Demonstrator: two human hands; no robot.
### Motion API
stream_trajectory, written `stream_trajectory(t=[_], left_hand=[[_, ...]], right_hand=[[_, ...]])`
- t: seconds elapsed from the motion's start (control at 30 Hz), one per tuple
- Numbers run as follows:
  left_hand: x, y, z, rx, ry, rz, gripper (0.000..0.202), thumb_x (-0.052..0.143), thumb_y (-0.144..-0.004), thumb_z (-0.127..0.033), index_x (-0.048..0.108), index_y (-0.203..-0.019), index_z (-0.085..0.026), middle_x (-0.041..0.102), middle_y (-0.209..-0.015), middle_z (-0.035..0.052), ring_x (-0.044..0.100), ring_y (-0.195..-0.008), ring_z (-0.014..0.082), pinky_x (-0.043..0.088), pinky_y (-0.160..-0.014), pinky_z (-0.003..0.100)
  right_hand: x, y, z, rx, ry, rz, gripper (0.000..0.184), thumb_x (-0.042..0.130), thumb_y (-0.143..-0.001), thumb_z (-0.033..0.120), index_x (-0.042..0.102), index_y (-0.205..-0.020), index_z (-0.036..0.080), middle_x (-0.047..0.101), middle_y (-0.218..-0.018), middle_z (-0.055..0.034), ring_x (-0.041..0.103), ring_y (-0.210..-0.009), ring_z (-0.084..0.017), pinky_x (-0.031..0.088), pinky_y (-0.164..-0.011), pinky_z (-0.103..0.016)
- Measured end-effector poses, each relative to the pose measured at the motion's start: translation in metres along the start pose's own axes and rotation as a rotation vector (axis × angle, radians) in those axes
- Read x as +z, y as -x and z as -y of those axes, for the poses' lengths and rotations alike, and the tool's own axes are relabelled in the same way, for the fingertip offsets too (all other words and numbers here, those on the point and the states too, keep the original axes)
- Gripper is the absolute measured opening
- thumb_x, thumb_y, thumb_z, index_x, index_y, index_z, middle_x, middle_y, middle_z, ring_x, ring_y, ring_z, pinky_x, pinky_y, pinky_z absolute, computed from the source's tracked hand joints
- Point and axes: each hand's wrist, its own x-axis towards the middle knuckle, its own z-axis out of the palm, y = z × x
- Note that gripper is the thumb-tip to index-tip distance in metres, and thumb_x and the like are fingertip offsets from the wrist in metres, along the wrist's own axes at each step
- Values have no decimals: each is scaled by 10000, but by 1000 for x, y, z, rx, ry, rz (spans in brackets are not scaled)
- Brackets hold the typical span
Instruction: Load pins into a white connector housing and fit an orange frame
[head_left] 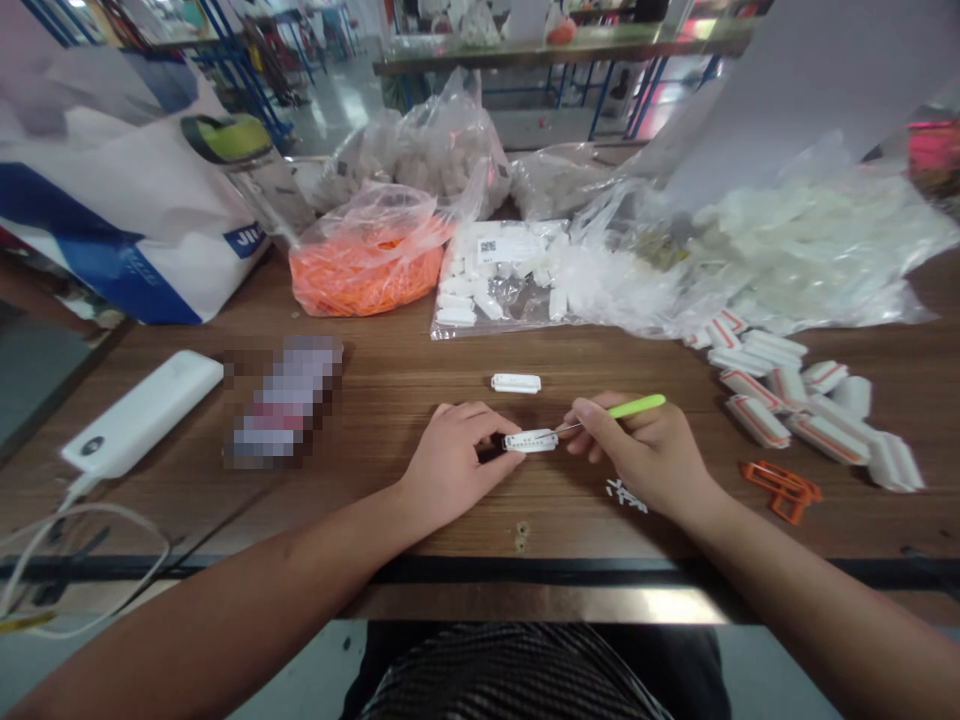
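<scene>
Between the thumb and fingers of my left hand (pixel 457 455) is the left end of a small white plastic connector housing (pixel 531 441), which has a row of dark holes. My right hand (pixel 645 455) is closed around a thin metal tool with a lime-green handle (pixel 636 406). The tool's tip reaches the housing's upper right part; whether it is a pick or tweezers I cannot make out. A similar white housing (pixel 516 383) lies just beyond my hands. Several tiny white pieces (pixel 626 496) are scattered beside my right hand.
White housings with orange strips (pixel 757 420) lie piled on the right, near orange frames (pixel 784 490). Along the back are a bag of orange parts (pixel 367 265) and a clear bag of white parts (pixel 499 275). A power bank (pixel 142 410) and a blurred phone-like object (pixel 285 400) lie left.
</scene>
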Motion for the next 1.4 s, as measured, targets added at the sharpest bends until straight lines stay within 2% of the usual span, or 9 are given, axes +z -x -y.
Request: stream_trajectory(t=[0.23, 0.43, 0.73, 0.83, 1.0, 1.07, 1.4], left_hand=[[1, -2, 1, 14, 0, -4, 100, 714, -819, -249, 699, -918, -244, 709, -851, -32, 615, -775, 160, 368, -766, 349], [1, -1, 1, 9, 8, -8, 94, 709, -822, -254, 700, -915, -245, 708, -857, -30, 618, -789, 163, 368, -776, 350], [0, -1, -1, 0, 22, -6, 78, 704, -823, -244, 702, -900, -236, 698, -836, -30, 615, -771, 157, 354, -774, 348], [0, -1, -1, -7, 19, -5, 71, 700, -824, -234, 704, -895, -242, 693, -819, -32, 613, -770, 157, 353, -773, 345], [1, -1, 1, 4, 14, -5, 82, 714, -816, -243, 700, -897, -247, 695, -827, -40, 607, -766, 155, 354, -763, 340], [1, -1, 1, 5, 12, -7, 76, 713, -817, -243, 700, -892, -243, 687, -816, -40, 605, -762, 153, 355, -765, 341], [1, -2, 1, 13, 9, -5, 73, 707, -821, -235, 699, -894, -236, 677, -795, -34, 605, -765, 157, 359, -769, 347]], right_hand=[[1, 0, 0, -1, -4, -4, 361, 617, -859, 445, 702, -674, 147, 714, -623, -63, 634, -471, -120, 497, -398, -211], [0, 2, -3, -44, 84, 26, 327, 586, -896, 407, 703, -719, 158, 709, -620, -48, 634, -485, -125, 495, -425, -227], [0, 7, 4, -302, 377, 86, 271, 537, -937, 309, 687, -736, 204, 722, -684, -14, 666, -614, -142, 519, -598, -274], [-1, 6, 2, -254, 303, 90, 293, 530, -942, 332, 696, -741, 199, 718, -660, -15, 664, -579, -136, 523, -560, -257], [-5, 1, 2, -77, 106, -22, 317, 586, -898, 413, 705, -724, 176, 722, -647, -46, 649, -497, -125, 504, -429, -217], [-5, -1, 1, -39, 65, -26, 345, 605, -876, 450, 704, -703, 169, 717, -630, -54, 642, -479, -124, 500, -405, -209], [-1, -2, -4, -16, -15, -28, 345, 625, -862, 442, 704, -692, 153, 729, -656, -71, 648, -486, -118, 507, -399, -194]])
